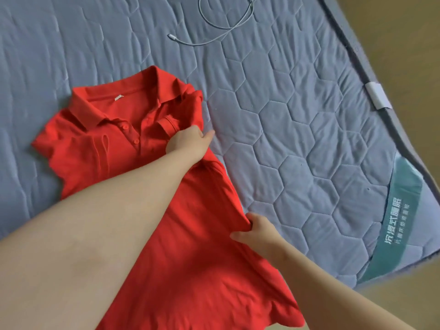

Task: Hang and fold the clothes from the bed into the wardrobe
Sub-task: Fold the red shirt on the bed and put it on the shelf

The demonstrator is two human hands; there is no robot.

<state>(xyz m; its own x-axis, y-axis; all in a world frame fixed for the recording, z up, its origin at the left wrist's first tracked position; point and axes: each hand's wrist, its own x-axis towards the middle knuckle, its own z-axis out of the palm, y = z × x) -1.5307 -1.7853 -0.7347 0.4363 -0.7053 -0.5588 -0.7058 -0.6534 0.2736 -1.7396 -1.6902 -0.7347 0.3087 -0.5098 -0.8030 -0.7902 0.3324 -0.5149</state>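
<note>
Quilted hexagon-stitched blue mattress (297, 129); left hand (188, 142) and right hand (256, 231) both pinching red polo shirt (190, 234).

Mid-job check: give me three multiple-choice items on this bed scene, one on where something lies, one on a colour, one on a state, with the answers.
1. Where does the cable lie?
A. On the mattress beyond the shirt's collar
B. On top of the shirt
C. On the floor

2. What colour is the polo shirt?
A. Blue
B. Red
C. White

3. What is the state of the shirt's right-hand edge?
A. Lying free, both hands off it
B. On a hanger
C. Gripped by both hands

Answers:
1 A, the cable rests on the quilted cover near the top of the view, apart from the shirt.
2 B, the fabric is bright red against the blue-grey cover.
3 C, the left hand clutches fabric near the placket and the right hand pinches the side edge lower down.
</note>
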